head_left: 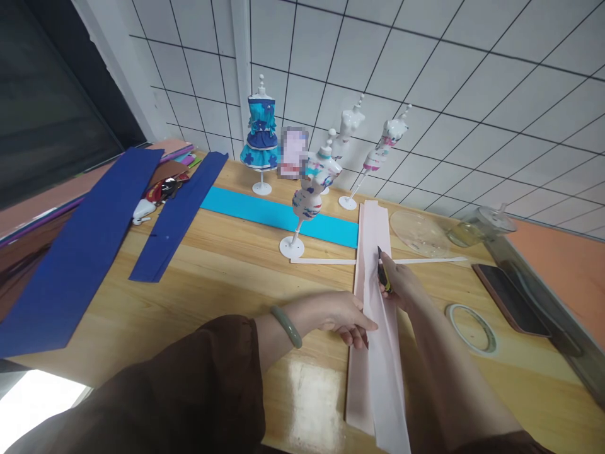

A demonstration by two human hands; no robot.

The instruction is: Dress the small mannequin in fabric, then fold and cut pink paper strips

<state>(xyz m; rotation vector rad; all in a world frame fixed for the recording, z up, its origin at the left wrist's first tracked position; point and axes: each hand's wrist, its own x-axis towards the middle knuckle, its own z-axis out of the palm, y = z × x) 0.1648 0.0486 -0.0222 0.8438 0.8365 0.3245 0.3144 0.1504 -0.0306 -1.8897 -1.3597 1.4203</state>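
A long strip of pale pink paper (373,378), folded lengthwise, runs from the near table edge toward the wall. My left hand (347,318), a green bangle at its wrist, is at the strip's left side with some fingers curled and the paper's loose layer between them. In my right hand (399,280) is a black and yellow utility knife (384,275), its dark tip pointing away from me over the strip's right part. A thin pale paper strip (324,261) lies crosswise, passing behind the pink one. Beyond it, a bright blue paper strip (255,211) reaches the pink paper's edge.
A small mannequin in a blue dress (261,132) and a paint-marked one (309,195) stand at the back, with others behind. Dark blue paper (85,246) lies left. On the right are a tape roll (472,328), a phone (508,296) and a glass jar (482,227).
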